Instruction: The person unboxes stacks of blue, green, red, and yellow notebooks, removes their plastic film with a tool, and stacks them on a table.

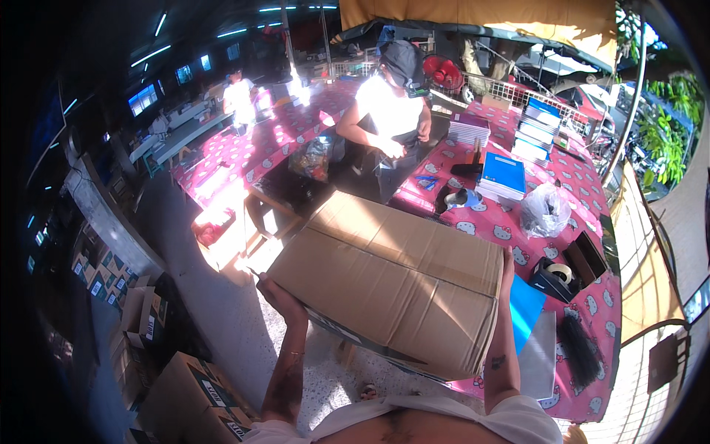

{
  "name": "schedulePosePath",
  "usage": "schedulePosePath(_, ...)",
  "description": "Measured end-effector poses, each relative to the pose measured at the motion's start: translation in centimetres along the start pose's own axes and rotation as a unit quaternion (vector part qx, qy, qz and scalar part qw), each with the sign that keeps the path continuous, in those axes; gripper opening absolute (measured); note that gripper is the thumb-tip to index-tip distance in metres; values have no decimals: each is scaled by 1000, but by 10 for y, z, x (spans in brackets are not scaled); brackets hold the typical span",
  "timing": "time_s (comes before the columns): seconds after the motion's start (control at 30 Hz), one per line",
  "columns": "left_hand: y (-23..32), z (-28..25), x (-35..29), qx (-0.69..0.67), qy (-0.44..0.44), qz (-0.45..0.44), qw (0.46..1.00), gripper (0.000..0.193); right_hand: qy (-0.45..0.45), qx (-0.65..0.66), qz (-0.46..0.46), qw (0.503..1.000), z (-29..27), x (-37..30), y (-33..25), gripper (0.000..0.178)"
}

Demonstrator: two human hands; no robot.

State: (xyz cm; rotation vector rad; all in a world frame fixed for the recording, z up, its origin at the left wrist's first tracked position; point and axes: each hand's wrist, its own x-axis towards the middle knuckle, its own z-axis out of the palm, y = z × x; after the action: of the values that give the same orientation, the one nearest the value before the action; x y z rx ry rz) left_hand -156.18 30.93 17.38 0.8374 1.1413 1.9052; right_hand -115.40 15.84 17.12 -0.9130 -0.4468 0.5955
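Note:
A large brown cardboard box [384,274], its top flaps closed along a seam, is held in front of me between both arms. My left hand [283,300] grips its left end near the lower corner, fingers partly hidden beneath it. At the opposite end my right hand [507,277] presses on the side, most of its fingers out of sight behind the box. The box's right part overlaps the edge of a table with a pink patterned cloth [473,152]. Beside my right forearm lie a bright blue sheet [523,311] and a grey sheet [542,362].
Stacks of blue-covered books [503,176], a clear plastic bag [546,210] and a black tape dispenser [555,279] stand on the table. A person in a dark cap [403,66] stands across from me. Open cardboard boxes [196,396] sit on the floor at lower left.

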Motion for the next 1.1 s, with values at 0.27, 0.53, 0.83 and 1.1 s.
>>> schedulePosePath(0.27, 17, -15, 20, 24, -164, 20, 986, 39, 28, -217, -65, 974, -13, 15, -43, 45)
schedulePosePath(0.53, 73, -22, 120, 99, -244, 71, 962, 16, -398, -484, -205, 752, 181, 16, -127, 42)
schedulePosePath(0.83, 81, 32, 167, 194, -469, 103, 855, 50, -572, -601, -309, 465, 329, 39, 31, 49)
schedulePosePath(1.1, 71, 67, 177, 332, -598, 168, 710, 39, -622, -644, -193, 402, 359, 51, 52, 28)
